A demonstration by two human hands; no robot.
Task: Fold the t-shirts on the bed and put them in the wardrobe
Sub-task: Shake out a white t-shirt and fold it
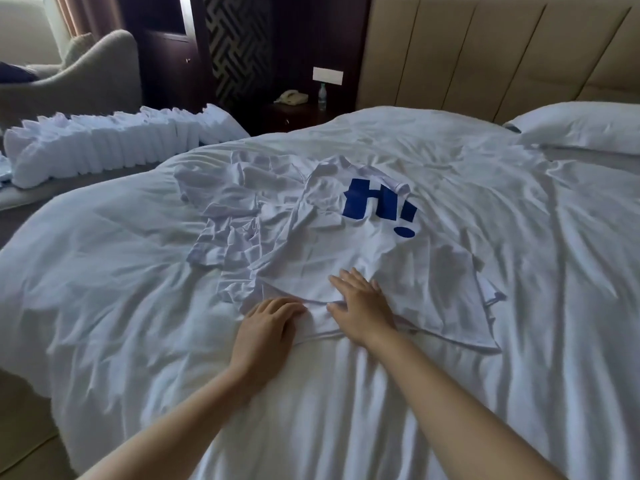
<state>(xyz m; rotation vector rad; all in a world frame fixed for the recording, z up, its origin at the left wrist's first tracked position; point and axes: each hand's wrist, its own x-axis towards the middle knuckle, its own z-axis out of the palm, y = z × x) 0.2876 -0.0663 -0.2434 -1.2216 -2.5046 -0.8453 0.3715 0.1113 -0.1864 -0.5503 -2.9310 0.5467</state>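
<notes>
At the far left, in front of an armchair (86, 74), a row of folded shirts (104, 147) is standing packed side by side on a low surface beside the bed. Further along, a phone (291, 97) and a water bottle (322, 95) are sitting on the nightstand (298, 116).

In the middle of the bed (121, 254) a crumpled pile of white shirts (235, 216) is lying. The top t-shirt (346, 251), with a blue print, is spreading over the pile toward the person. The left hand (268, 320) is resting on its near hem with fingers curved over the cloth. I cannot tell whether this grip is pinching the hem or only lying on it. The right hand (360, 303) is pressing flat on the t-shirt, fingers straight and spread, holding nothing. A pillow (581, 126) is lying at the far right.

Because the t-shirt is overlapping the pile, pulling it could drag the shirts beneath along with it. The soft, rumpled bedding is likely giving under the palms, so wrinkles could get pressed into the fold. No open wardrobe is showing, so nothing is visibly put away yet.
</notes>
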